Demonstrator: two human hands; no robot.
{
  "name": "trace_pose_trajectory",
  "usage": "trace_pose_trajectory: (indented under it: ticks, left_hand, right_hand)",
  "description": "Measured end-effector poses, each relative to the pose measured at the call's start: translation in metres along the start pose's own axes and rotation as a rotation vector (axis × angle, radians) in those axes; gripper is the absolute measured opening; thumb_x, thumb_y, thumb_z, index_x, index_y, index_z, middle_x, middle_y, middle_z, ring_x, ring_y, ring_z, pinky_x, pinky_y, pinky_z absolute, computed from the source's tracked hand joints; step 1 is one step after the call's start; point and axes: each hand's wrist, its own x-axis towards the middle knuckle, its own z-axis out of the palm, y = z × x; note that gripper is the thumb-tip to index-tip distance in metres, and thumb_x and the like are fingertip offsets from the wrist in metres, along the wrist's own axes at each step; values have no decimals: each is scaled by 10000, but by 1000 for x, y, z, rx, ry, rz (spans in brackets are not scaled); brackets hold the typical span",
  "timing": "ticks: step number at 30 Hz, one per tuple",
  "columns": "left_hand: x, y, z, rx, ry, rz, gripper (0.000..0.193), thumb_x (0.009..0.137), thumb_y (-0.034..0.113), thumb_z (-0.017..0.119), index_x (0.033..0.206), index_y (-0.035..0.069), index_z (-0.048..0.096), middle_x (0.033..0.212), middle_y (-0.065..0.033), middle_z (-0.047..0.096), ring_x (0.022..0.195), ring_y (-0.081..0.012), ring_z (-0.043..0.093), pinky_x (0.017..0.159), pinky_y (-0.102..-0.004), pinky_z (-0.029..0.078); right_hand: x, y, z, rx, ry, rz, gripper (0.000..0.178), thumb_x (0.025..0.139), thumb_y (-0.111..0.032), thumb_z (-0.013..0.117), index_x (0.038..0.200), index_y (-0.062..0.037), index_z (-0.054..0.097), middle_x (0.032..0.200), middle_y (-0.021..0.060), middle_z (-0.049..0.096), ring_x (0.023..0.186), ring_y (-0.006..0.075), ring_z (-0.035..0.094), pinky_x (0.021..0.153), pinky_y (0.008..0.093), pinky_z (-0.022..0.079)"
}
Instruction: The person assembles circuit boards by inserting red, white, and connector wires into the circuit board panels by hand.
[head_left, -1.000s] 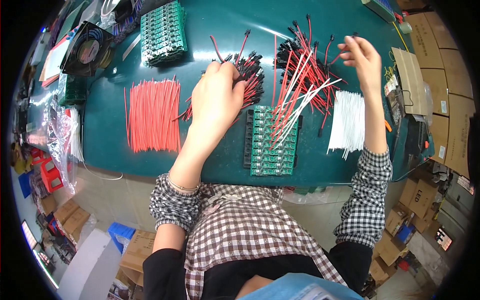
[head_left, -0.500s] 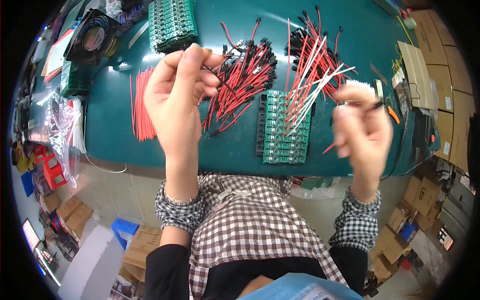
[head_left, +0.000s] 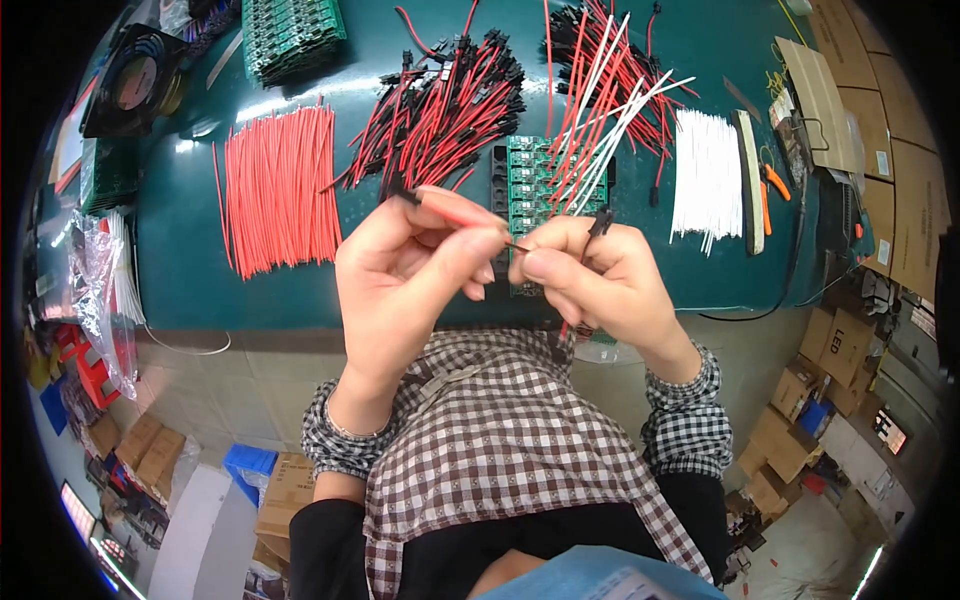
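Note:
Both hands meet in front of me, just above the near edge of the table. My left hand (head_left: pixel 395 275) is closed in a pinch on a thin dark wire; a blurred black connector (head_left: pixel 402 190) pokes out behind its fingers. Facing it, my right hand (head_left: pixel 615 285) pinches a wire lead, whose black connector (head_left: pixel 600 222) rises above the fingers, while a bit of red wire shows below them. The two thumbs almost touch at a dark wire tip (head_left: pixel 516 246). Behind the right hand lies a green circuit board panel (head_left: pixel 530 180), partly covered by loose red and white wires (head_left: pixel 600 135).
Red wires (head_left: pixel 280 190) lie in a neat row at left. A heap of red-and-black connector leads (head_left: pixel 440 110) sits mid-table. White wires (head_left: pixel 705 180) and orange-handled pliers (head_left: pixel 775 183) are at right. Stacked green boards (head_left: pixel 290 40) and a black fan (head_left: pixel 135 80) stand far left.
My right hand has swung left from over the white wires, and my left hand has come lower, so they now meet. The view has shifted slightly.

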Motion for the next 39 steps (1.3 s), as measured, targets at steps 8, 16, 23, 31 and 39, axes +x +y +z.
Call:
trace_pose_trajectory:
  ticks: [8,16,23,31,39]
  left_hand:
    - [0,-6,3,178,-216,25,134,847,-101,664,975,-74,636,1033,-152,626,872,-164,660,681,-228,545]
    - [5,-10,2,-18,-217,-67,131,858,-95,652,973,-63,597,1040,-161,628,869,-147,651,624,-207,532]
    - [6,-6,6,116,-60,-105,113,882,-54,660,974,-40,597,1000,-165,680,716,-106,641,582,-194,518]
    - [51,-10,-8,454,243,50,104,873,8,709,944,-29,642,893,-70,696,644,-58,609,547,-171,466]
    - [52,-11,-9,509,251,10,111,865,9,718,934,-30,641,868,-54,689,640,-50,600,543,-165,452]
  right_hand:
    - [-4,4,-17,308,-313,318,385,1011,-332,536,855,4,642,498,-30,470,373,10,329,367,193,231]
    - [2,5,-23,601,-443,470,355,1016,-296,529,893,15,648,502,-33,447,383,14,324,373,199,251]
    - [-11,18,-4,-82,94,-78,122,924,-63,662,1031,-9,684,555,-80,471,490,-13,447,447,188,313]
    - [-14,21,-26,105,175,-39,126,939,-54,640,1026,32,668,693,-23,605,523,-11,466,445,165,332]
    - [-12,21,-22,86,146,60,132,947,-77,642,1016,33,666,663,-30,590,516,-4,472,448,171,341]
